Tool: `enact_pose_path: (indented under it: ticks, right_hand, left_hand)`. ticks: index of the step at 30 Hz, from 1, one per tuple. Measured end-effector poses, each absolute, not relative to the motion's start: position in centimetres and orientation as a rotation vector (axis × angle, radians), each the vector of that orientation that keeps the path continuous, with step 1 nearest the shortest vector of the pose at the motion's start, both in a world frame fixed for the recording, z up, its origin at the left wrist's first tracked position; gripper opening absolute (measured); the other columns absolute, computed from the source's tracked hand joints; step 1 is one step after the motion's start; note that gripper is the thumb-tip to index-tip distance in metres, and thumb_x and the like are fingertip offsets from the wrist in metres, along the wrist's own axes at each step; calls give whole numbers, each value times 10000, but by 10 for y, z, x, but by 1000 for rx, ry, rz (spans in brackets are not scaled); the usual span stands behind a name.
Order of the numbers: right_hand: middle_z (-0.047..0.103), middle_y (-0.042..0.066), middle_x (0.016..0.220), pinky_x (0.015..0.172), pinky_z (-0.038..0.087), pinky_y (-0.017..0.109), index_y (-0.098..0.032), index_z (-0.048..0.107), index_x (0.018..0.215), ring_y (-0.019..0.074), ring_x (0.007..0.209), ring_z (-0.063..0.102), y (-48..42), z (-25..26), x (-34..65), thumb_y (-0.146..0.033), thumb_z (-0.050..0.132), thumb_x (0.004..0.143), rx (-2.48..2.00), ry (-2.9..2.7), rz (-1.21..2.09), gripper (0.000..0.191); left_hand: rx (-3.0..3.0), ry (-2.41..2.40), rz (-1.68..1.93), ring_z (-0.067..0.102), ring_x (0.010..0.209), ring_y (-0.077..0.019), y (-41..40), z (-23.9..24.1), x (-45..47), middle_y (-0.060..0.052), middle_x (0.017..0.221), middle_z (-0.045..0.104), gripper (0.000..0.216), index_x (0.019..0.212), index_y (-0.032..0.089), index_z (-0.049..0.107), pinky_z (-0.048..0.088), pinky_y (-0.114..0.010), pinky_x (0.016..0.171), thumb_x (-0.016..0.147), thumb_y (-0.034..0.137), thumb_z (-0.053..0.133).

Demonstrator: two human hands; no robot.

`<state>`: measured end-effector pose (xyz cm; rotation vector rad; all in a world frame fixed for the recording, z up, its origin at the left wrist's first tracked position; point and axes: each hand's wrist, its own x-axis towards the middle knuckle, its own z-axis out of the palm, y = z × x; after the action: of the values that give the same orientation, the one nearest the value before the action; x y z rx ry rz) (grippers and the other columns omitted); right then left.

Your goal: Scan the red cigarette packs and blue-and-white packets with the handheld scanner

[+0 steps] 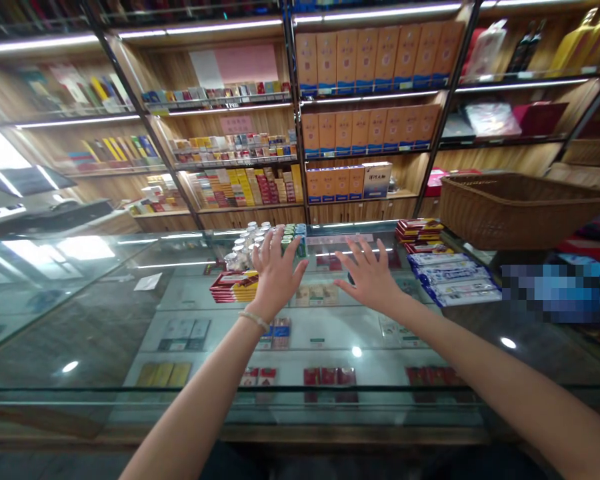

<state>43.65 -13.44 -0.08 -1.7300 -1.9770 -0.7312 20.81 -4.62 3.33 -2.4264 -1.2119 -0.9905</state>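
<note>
Both of my arms reach forward over a glass display counter [330,327]. My left hand [276,275], with a bracelet [254,321] at the wrist, has its fingers spread and holds nothing. Close beside it lies a stack of red and yellow packets [233,287]. Beyond its fingers stand small white-lidded bottles [240,247] and a cluster of green cans or tubs [295,233], partly hidden by the hand. My right hand [371,279] is also spread and bare, over the glass. To its right are blue and white packets [450,279] and stacked red and yellow packets [420,233].
A wicker basket [520,213] sits at the counter's right side. Inside the glass case lie cigarette-like packs [330,377]. Behind rise wooden shelves with orange boxes [375,57] and rows of small packs [240,187]. A scrap of white paper [149,282] lies at left.
</note>
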Motion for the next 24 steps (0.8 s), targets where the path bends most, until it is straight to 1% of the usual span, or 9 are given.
enact_pose_path:
  ticks: [3, 6, 11, 15, 18, 24]
  right_hand:
    - [340, 182, 1709, 1249, 81, 657, -215, 546, 1509, 379, 1581, 234, -138, 2, 452, -602, 457, 1024, -1811, -1931, -715, 626]
    - [339, 171, 1712, 1249, 81, 668, -222, 528, 1532, 388, 1578, 236, -140, 5, 466, -601, 463, 1018, -1891, -1914, -693, 642]
    - [351, 166, 1707, 1242, 120, 676, -224, 526, 1536, 389, 1575, 242, -142, 6, 483, -618, 435, 1023, -1956, -1908, -660, 654]
    - [369, 172, 1696, 1247, 108, 672, -214, 538, 1525, 381, 1571, 255, -144, -1, 487, -623, 438, 1026, -1952, -1914, -677, 653]
    - [376, 172, 1692, 1244, 105, 677, -218, 543, 1520, 383, 1563, 270, -144, -6, 488, -630, 442, 1024, -1941, -1908, -687, 652]
    - [388, 174, 1686, 1242, 103, 675, -219, 546, 1513, 382, 1559, 284, -145, -11, 486, -618, 425, 1029, -1921, -1910, -672, 639]
  left_hand:
    - [-2458, -1213, -928, 192, 1611, -399, -50, 34, 222, -176, 1733, 271, 563, 1545, 245, 521, 129, -696, 1264, 1032, 478, 509]
    - [-2495, -1200, -895, 182, 1613, -407, -52, 35, 233, -170, 1735, 272, 593, 1572, 249, 492, 108, -711, 1264, 1030, 488, 507]
    - [-2514, -1180, -892, 192, 1613, -399, -53, 29, 243, -167, 1734, 280, 591, 1571, 250, 498, 86, -701, 1272, 1024, 474, 520]
    - [-2525, -1179, -905, 247, 1597, -387, -51, 16, 242, -177, 1701, 351, 580, 1562, 238, 513, 112, -680, 1280, 1028, 464, 511]
    - [-2535, -1154, -918, 283, 1581, -381, -47, 7, 238, -171, 1680, 392, 573, 1548, 241, 532, 98, -667, 1288, 1025, 475, 514]
    - [-2549, -1142, -949, 310, 1563, -363, -45, 2, 234, -152, 1668, 414, 566, 1548, 256, 526, 96, -645, 1297, 1038, 496, 477]
